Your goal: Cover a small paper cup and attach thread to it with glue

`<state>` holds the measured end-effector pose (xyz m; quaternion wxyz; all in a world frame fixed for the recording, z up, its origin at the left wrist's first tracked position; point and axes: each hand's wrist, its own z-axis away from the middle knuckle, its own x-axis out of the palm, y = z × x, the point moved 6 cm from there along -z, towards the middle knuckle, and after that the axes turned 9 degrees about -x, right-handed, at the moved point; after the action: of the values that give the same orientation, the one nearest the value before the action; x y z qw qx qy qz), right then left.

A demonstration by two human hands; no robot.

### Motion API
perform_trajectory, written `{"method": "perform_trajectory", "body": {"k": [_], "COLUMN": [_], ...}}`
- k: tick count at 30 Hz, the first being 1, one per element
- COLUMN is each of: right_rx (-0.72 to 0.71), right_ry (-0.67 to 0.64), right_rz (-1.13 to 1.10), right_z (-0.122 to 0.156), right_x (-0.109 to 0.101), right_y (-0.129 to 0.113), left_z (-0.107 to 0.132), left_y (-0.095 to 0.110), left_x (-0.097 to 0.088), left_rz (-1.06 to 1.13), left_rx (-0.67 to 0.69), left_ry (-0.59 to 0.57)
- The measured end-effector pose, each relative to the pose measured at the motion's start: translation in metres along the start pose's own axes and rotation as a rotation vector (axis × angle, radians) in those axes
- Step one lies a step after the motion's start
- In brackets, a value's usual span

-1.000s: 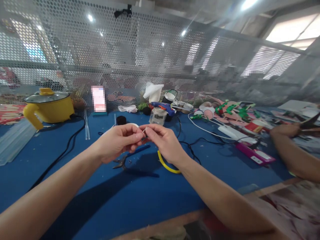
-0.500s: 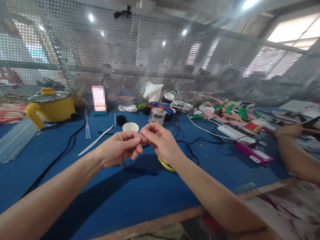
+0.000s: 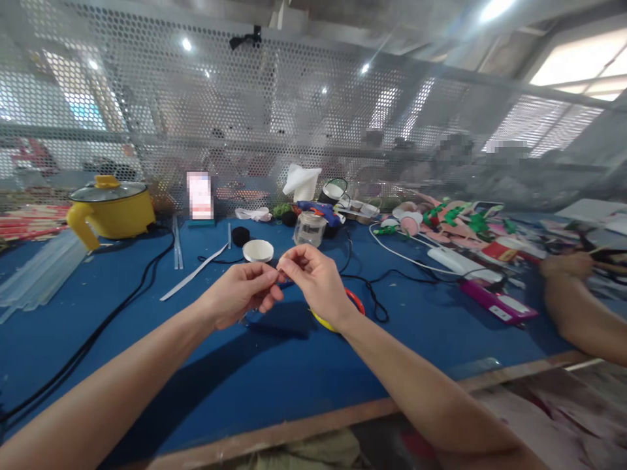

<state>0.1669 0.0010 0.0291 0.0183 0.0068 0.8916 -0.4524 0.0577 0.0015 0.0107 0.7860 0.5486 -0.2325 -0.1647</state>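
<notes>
Over the blue table (image 3: 235, 391), my left hand (image 3: 247, 294) and my right hand (image 3: 316, 281) meet at the fingertips. Both are closed in a pinch, thumb against forefinger. Whatever lies between the fingertips is too small to name. Behind my hands stands a white bowl (image 3: 258, 250), with a black round thing (image 3: 240, 235) beside it. Partly hidden under my right hand lie red and yellow rings (image 3: 356, 301), which look like scissor handles. A clear jar (image 3: 309, 230) is farther back, and a blue glue gun (image 3: 321, 210) rests behind it.
A yellow electric pot (image 3: 117, 212) and clear glue sticks (image 3: 44, 271) are at the left. A lit phone (image 3: 200, 194) leans by the perforated metal screen (image 3: 294, 117). Black cords, a purple box (image 3: 498, 303) and another person's arm (image 3: 578, 307) are at the right.
The view has shifted slightly, so things on the table sit a little farther right. My hands keep their pinch, and the red ring now shows beside my right wrist.
</notes>
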Motion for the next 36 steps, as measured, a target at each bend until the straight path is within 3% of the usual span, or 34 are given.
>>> {"method": "perform_trajectory", "body": {"k": [5, 9, 24, 36], "right_rx": [0.074, 0.124, 0.091, 0.043], "right_ry": [0.077, 0.012, 0.005, 0.023], "right_rz": [-0.088, -0.159, -0.025, 0.023], "right_z": [-0.004, -0.003, -0.002, 0.001], "right_x": [-0.005, 0.000, -0.001, -0.001], "right_y": [0.008, 0.012, 0.012, 0.006], "left_z": [-0.001, -0.001, 0.006, 0.001], "left_y": [-0.001, -0.001, 0.006, -0.002], "left_x": [-0.002, -0.001, 0.000, -0.002], "left_rz": [-0.121, -0.145, -0.363, -0.206], "left_rx": [0.053, 0.099, 0.160, 0.146], "left_ry": [0.029, 0.043, 0.199, 0.111]}}
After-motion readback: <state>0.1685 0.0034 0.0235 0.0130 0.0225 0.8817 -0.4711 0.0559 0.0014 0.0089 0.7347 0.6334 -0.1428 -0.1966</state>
